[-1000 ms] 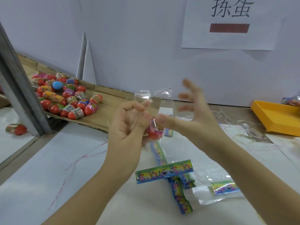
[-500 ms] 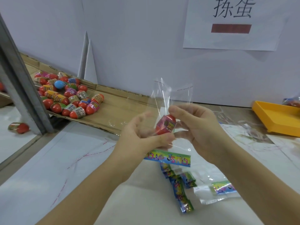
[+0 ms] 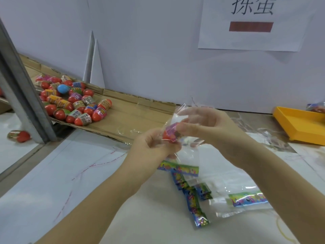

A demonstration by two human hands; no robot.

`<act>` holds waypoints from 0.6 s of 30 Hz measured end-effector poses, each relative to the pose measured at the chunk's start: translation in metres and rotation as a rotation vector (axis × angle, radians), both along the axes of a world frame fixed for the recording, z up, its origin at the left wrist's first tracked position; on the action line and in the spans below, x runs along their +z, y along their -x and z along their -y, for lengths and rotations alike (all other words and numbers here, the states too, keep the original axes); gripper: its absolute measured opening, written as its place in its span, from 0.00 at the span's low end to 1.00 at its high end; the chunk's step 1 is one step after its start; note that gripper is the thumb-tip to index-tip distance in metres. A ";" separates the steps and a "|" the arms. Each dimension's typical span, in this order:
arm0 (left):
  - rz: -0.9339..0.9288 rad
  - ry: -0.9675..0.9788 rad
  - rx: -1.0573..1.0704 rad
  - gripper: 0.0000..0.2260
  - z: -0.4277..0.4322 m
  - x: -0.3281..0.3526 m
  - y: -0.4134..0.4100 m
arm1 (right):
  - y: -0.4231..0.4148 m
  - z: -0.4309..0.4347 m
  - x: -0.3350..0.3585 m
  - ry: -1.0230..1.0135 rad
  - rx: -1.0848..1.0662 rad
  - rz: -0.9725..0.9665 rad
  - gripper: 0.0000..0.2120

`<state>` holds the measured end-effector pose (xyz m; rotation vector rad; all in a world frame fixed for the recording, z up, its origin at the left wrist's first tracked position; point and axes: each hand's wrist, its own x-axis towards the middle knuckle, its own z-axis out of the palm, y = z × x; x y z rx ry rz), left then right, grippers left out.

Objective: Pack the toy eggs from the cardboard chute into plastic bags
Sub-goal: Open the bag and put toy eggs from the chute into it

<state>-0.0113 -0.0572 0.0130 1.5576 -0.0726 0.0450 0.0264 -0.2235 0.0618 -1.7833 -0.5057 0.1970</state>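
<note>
Since the frame half a second back, the mouth of the plastic bag (image 3: 187,156) is no longer standing upright above the hands; it is tipping over toward the right, and the toy egg (image 3: 169,135) is sitting slightly further left, at frame centre. The left hand (image 3: 153,149) is gripping from below, its fingers curled round the film and the egg's red end. The right hand (image 3: 209,126) is pinching the bag's upper part, thumb lying on the egg's banded end; its other fingers are blurred behind the film, so their exact set cannot be told. The bag's printed header (image 3: 179,169) is hanging just below the hands, over the spare bags (image 3: 244,199) on the table. The step in hand appears to be seating this egg inside the bag. The next move calls, in my judgement, for working the egg fully down and closing the mouth without the thin film slipping. Many eggs (image 3: 73,103) are lying on the cardboard chute (image 3: 139,113) at upper left, so most of the packing is outstanding. A yellow tray (image 3: 299,125) is sitting at the right edge.
</note>
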 end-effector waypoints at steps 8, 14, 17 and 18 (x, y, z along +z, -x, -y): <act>0.026 0.152 -0.039 0.11 0.002 0.004 0.001 | -0.002 0.001 -0.002 -0.172 -0.020 -0.055 0.09; -0.094 0.198 -0.096 0.28 -0.001 0.005 -0.001 | -0.006 -0.001 -0.010 -0.319 -0.099 -0.078 0.07; -0.122 0.204 -0.076 0.28 -0.001 0.003 -0.002 | -0.006 0.000 -0.010 -0.312 -0.082 -0.081 0.10; -0.118 0.221 -0.050 0.28 0.000 0.003 -0.003 | -0.006 0.001 -0.010 -0.306 -0.057 -0.091 0.11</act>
